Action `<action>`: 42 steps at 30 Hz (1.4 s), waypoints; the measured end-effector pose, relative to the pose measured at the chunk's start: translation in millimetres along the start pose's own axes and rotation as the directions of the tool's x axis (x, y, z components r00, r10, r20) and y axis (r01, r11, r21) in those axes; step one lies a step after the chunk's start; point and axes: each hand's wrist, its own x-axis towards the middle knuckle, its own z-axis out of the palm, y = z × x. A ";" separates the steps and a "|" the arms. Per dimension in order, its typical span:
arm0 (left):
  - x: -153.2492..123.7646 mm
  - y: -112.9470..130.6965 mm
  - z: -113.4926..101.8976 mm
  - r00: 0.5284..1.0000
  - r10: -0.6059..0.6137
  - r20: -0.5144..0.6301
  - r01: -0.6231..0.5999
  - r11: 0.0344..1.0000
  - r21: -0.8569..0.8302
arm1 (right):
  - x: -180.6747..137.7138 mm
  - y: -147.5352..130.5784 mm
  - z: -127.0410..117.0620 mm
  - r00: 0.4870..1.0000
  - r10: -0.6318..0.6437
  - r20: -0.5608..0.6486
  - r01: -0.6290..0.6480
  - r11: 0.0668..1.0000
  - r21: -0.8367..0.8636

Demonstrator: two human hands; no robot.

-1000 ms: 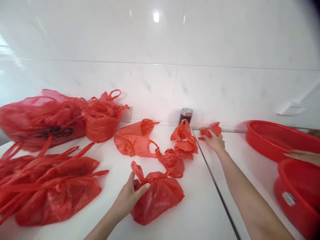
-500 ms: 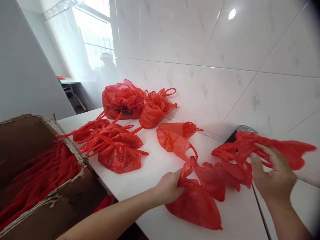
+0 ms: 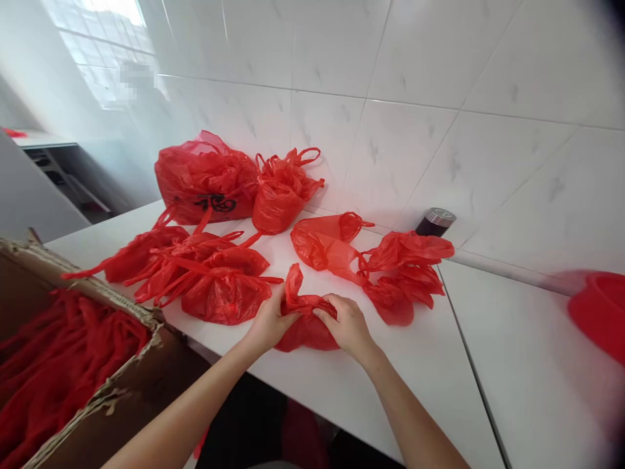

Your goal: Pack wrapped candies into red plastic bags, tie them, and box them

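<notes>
Both hands grip one red plastic bag (image 3: 307, 333) near the front edge of the white table (image 3: 415, 391). My left hand (image 3: 268, 319) pinches its left side, below an upright twist of plastic. On the right side of the opening, my right hand (image 3: 347, 324) has thumb and fingers closed on the gathered rim. Whatever lies inside the bag is hidden. Just right of my hands are crumpled red bags (image 3: 403, 286), and behind them a limp red bag (image 3: 327, 244) lies flat. Several tied red bags (image 3: 224, 296) sit to the left.
A cardboard box (image 3: 122, 391) filled with red soft material stands at the lower left. Larger red bags (image 3: 205, 185) rest against the tiled wall (image 3: 332, 117). A dark can (image 3: 436, 221) stands by the wall. A blurred red object (image 3: 600, 316) shows at the far right.
My right hand has let go of the crumpled bags at the right and come over to the bag my left hand holds. That bag is now nearer the tied bags. The view has shifted right.
</notes>
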 end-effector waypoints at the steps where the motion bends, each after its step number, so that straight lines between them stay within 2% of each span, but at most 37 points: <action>1: -2.7 -3.2 -0.2 1.000 0.000 -0.004 0.000 1.000 -0.007 | -1.8 1.8 1.8 1.000 0.021 -0.006 -0.021 0.999 0.033; 5: -9.6 -14.5 0.7 0.999 -0.001 -0.038 -0.001 0.998 -0.058 | -9.6 10.8 -0.5 0.990 0.130 -0.062 -0.115 0.970 0.213; 8: -9.2 -20.7 2.0 1.000 -0.016 -0.026 0.013 0.997 -0.076 | -12.7 18.0 -3.1 0.987 0.142 -0.081 -0.118 0.960 0.252; 13: -1.5 -23.1 2.3 1.000 -0.028 0.015 0.028 0.999 -0.040 | -14.0 31.8 -8.2 0.992 0.063 -0.109 -0.039 0.977 0.209; 18: 1.5 -17.7 9.4 0.997 -0.025 0.077 0.028 0.999 -0.032 | -17.6 43.4 -8.4 0.977 -0.019 -0.211 0.045 0.992 0.119; 25: 3.0 -10.0 18.1 0.993 -0.054 0.102 0.049 0.997 0.055 | -21.1 54.0 -7.4 0.964 -0.010 -0.264 0.025 0.998 0.052; 30: 7.1 -7.9 18.4 0.993 -0.056 0.106 0.042 0.991 0.126 | -20.4 61.8 -8.2 0.977 0.044 -0.210 -0.037 0.999 0.038; 36: 9.5 -2.8 23.8 0.995 -0.028 0.100 0.015 0.991 0.130 | -22.2 54.0 -4.5 0.986 -0.011 -0.169 0.018 0.999 0.038; 42: 18.8 7.4 28.1 0.995 0.046 0.084 -0.046 0.999 -0.001 | -26.4 34.6 -11.8 0.982 0.006 -0.190 0.013 0.995 0.102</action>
